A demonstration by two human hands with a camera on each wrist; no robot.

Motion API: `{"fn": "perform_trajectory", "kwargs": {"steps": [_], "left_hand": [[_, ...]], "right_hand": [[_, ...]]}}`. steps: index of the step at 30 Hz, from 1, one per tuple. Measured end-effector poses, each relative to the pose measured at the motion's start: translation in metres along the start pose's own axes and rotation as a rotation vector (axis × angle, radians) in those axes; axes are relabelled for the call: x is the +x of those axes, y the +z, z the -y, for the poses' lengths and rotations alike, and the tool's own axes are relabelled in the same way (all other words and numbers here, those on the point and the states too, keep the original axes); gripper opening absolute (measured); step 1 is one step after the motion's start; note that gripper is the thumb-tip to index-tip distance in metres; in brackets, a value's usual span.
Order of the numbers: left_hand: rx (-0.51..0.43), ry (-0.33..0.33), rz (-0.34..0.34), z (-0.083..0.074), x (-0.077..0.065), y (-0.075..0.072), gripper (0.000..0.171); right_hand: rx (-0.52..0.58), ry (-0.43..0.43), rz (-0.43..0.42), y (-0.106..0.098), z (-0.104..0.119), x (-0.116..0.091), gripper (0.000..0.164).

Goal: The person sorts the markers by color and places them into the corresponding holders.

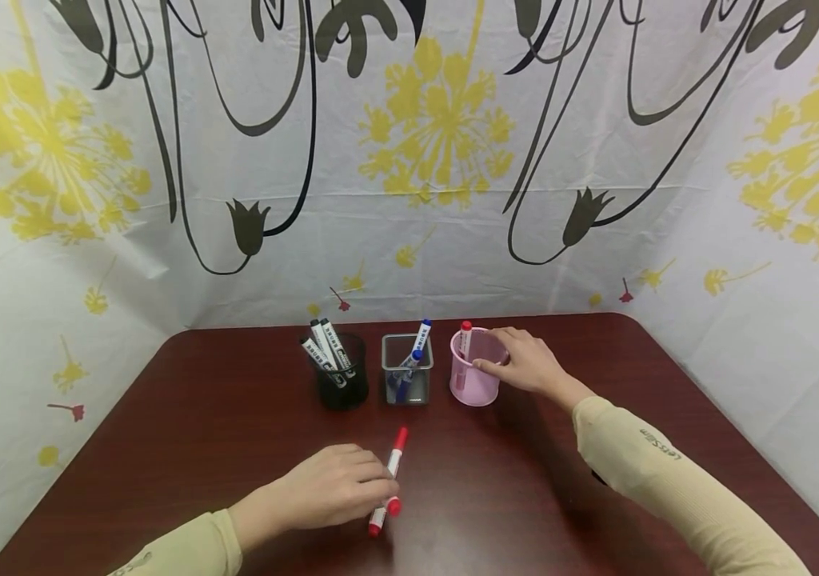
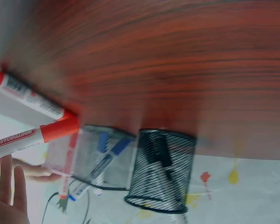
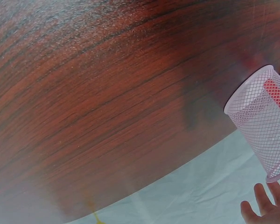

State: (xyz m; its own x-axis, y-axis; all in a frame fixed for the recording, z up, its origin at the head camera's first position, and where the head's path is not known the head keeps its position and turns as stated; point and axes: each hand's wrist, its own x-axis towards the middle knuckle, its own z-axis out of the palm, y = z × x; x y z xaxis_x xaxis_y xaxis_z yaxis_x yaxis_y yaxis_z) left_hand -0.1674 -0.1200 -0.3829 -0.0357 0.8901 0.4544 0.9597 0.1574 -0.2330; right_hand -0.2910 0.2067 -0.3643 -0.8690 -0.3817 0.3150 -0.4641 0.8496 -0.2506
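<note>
My left hand [image 1: 330,488] holds a red-capped whiteboard marker [image 2: 18,143] just above the table, its red cap pointing out past the fingers. Close beneath it, another red marker [image 1: 396,462] lies on the table, partly covered by the hand in the head view. At the back, my right hand [image 1: 532,362] grips the rim of a pink mesh pen holder [image 1: 475,390] from its right side, thumb over the near rim and fingers at the far rim. One red marker [image 1: 465,339] stands inside that holder.
Left of the pink holder stands a grey mesh square holder [image 1: 407,395] with blue markers [image 1: 421,336]. Further left, a black mesh holder [image 1: 352,392] contains several black markers [image 1: 330,344]. The dark wooden table [image 1: 186,448] ends at a patterned cloth backdrop [image 1: 381,272].
</note>
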Motion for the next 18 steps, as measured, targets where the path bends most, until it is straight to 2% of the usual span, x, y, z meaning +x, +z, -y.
{"fn": "perform_trajectory", "kwargs": {"steps": [5, 12, 18], "left_hand": [[-0.070, -0.035, -0.057, -0.004, 0.014, -0.011, 0.021], [-0.317, -0.156, -0.106, -0.007, 0.031, -0.021, 0.020], [-0.438, -0.209, -0.209, -0.006, 0.046, -0.023, 0.019]], "right_hand": [[0.004, 0.004, 0.001, 0.000, 0.001, -0.001, 0.065], [-0.004, -0.008, -0.012, 0.000, 0.001, -0.001, 0.063], [-0.014, -0.023, -0.032, 0.000, 0.001, -0.001, 0.062]]}}
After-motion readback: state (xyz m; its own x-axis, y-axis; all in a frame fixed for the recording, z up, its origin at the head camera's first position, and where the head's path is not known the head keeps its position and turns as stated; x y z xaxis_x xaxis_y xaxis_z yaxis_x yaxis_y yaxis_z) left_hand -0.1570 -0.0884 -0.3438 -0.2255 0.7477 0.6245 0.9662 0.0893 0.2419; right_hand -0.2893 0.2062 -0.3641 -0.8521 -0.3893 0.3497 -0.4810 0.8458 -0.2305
